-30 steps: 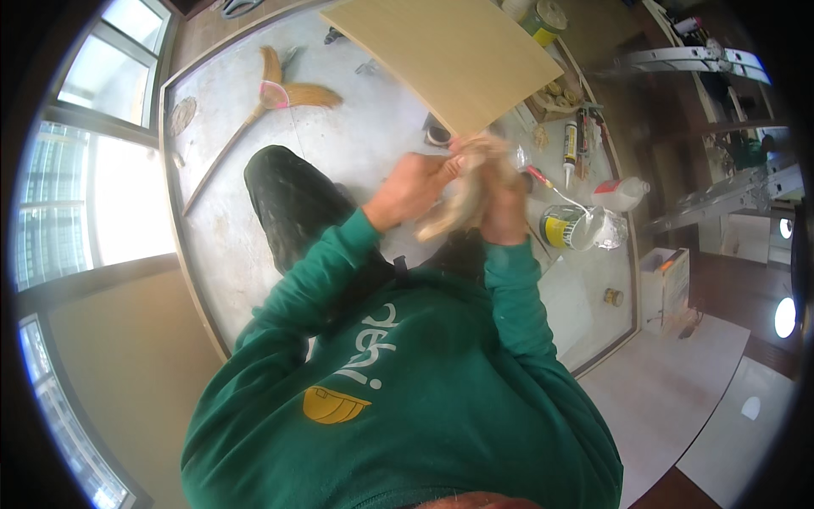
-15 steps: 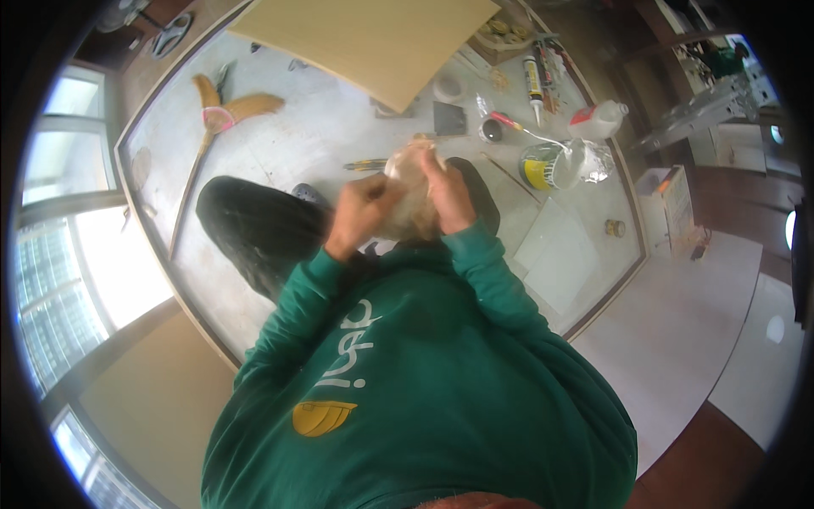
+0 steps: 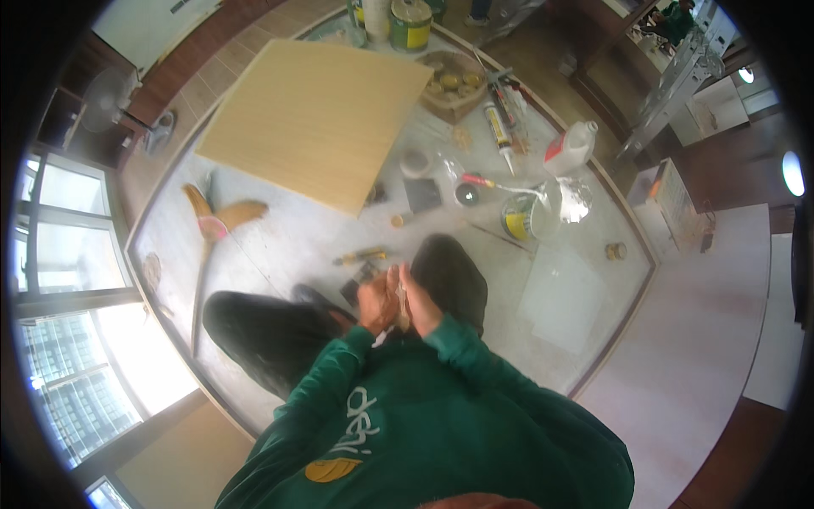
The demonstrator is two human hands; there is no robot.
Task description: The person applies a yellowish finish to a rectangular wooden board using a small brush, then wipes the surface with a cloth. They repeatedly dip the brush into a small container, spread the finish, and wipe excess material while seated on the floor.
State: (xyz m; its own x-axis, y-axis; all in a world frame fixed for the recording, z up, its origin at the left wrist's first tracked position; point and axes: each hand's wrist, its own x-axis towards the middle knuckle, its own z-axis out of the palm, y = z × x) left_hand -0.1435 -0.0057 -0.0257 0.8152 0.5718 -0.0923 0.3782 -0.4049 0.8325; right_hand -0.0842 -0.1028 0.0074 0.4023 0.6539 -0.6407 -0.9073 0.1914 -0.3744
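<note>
My left hand (image 3: 377, 303) and my right hand (image 3: 420, 304) are pressed close together in front of my lap. Between them sticks out a pale, crumpled, cloth-like piece (image 3: 404, 319), mostly hidden by the palms and too blurred to name surely. The left fingers are curled in; the right fingers lie straight along the piece. Just beyond the hands, a yellow-and-black tool (image 3: 360, 256) rests on the work surface (image 3: 288, 254). Past it lie a small tan round piece (image 3: 398, 220) and a dark grey square (image 3: 421, 195).
A large tan board (image 3: 314, 119) covers the far middle. Right of it are a box of round items (image 3: 454, 83), a sealant cartridge (image 3: 498, 131), a white jug (image 3: 571, 147), a red-handled brush (image 3: 483, 181) and an open tin (image 3: 517, 217). At left lies a broom (image 3: 212, 225).
The view has tilted up, so the board and far tins show more. My hands have closed together, and the pale piece, spread between them before, is now bunched and mostly covered.
</note>
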